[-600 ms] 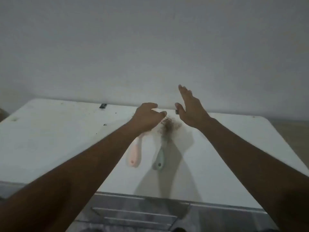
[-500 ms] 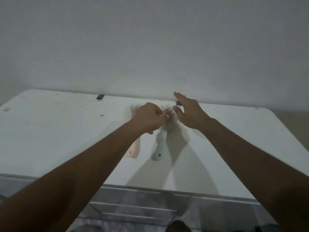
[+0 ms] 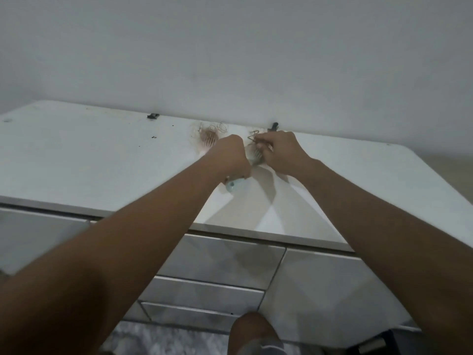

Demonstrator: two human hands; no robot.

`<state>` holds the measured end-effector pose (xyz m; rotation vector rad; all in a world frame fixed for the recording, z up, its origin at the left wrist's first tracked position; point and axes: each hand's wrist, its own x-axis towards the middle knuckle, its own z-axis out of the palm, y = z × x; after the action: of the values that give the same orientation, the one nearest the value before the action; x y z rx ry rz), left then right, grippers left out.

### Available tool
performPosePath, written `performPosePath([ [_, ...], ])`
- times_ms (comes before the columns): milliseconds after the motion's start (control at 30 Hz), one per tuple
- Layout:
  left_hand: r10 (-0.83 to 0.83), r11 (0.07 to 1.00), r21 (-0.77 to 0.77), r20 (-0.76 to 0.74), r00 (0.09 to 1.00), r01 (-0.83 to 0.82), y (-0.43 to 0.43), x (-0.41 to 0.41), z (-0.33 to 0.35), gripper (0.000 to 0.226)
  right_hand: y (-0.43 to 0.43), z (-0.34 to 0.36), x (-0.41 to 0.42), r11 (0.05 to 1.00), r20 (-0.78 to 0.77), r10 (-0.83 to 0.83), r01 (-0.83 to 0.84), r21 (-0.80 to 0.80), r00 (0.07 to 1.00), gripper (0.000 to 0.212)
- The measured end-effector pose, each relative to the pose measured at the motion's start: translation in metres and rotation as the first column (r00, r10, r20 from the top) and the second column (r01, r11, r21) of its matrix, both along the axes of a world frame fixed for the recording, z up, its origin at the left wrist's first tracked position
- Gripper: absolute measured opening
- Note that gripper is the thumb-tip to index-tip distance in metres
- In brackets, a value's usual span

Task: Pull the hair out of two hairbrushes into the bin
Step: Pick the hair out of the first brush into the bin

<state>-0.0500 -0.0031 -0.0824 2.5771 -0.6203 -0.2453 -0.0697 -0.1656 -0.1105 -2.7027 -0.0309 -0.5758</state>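
My left hand (image 3: pixel 231 156) is closed around the handle of a pale green hairbrush (image 3: pixel 234 186); its handle end sticks out below my fist, and its bristle head (image 3: pixel 254 156) shows between my hands. My right hand (image 3: pixel 281 152) pinches a tuft of brown hair (image 3: pixel 253 137) at that brush's head. A pink hairbrush (image 3: pixel 208 138), its head matted with reddish-brown hair, lies on the white countertop (image 3: pixel 102 162) just left of my left hand; my forearm hides its handle. No bin is in view.
The white countertop meets a plain wall at the back. Two small dark clips (image 3: pixel 152 115) (image 3: pixel 273 126) sit at the back edge. Grey drawer fronts (image 3: pixel 230 254) lie below the counter's front edge. My knee (image 3: pixel 253 331) shows at the bottom.
My left hand has closed on the green brush's handle and lifted it. My right hand went from open beside the brush to pinching hair at its head. The camera has tilted downward.
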Motion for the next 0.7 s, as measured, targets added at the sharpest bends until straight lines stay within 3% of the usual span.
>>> performPosePath([
  [167, 0.098, 0.959, -0.243, -0.193, 0.976, -0.145, 0.009, -0.01, 0.011, 0.021, 0.005, 0.006, -0.007, 0.997, 0.008, -0.047, 0.047, 0.059, 0.999, 0.026],
  [333, 0.096, 0.756, -0.554, -0.432, 0.897, -0.348, 0.037, -0.028, 0.023, 0.023, 0.018, 0.02, -0.013, 0.989, 0.102, -0.037, 0.021, 0.149, 0.994, 0.028],
  [500, 0.176, 0.625, -0.654, -0.413, 0.893, -0.426, 0.079, -0.043, 0.032, 0.029, 0.054, 0.034, -0.014, 0.973, 0.173, 0.049, -0.086, 0.213, 0.984, 0.03],
  [700, 0.233, 0.479, -0.701, -0.479, 0.847, -0.528, 0.136, -0.069, 0.027, 0.007, 0.127, 0.035, -0.017, 0.944, 0.276, 0.177, -0.242, 0.224, 0.945, 0.026],
])
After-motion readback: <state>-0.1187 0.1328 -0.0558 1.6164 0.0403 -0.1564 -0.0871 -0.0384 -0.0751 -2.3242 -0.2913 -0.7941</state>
